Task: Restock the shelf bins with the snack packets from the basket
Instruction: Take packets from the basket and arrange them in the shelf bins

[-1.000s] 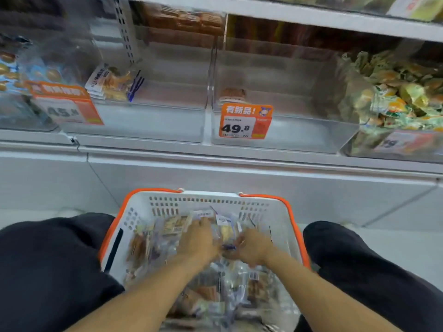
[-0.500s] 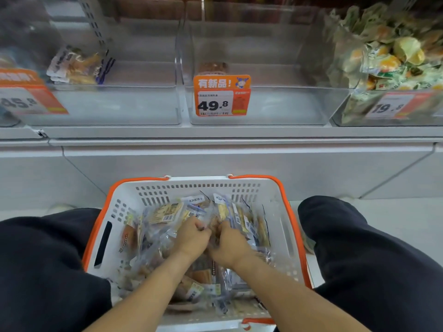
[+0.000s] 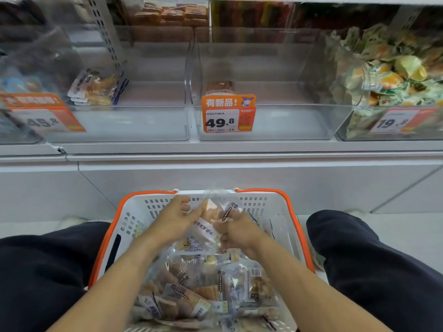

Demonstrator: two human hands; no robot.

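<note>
Pick-up step: left hand (image 3: 176, 218) and right hand (image 3: 236, 230) together grip clear-wrapped snack packets (image 3: 211, 219) above white orange-rimmed plastic basket (image 3: 291, 212); next move, judged: carry to clear acrylic shelf bin (image 3: 275, 123).

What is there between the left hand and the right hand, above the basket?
In the head view, a bunch of snack packets, gripped by left hand and right hand.

Basket (image 3: 134, 219) on floor between knees, snack packets (image 3: 203, 288) inside. Shelf bins (image 3: 263, 125) far, side by side; rightmost bin (image 3: 359, 133) full.
</note>
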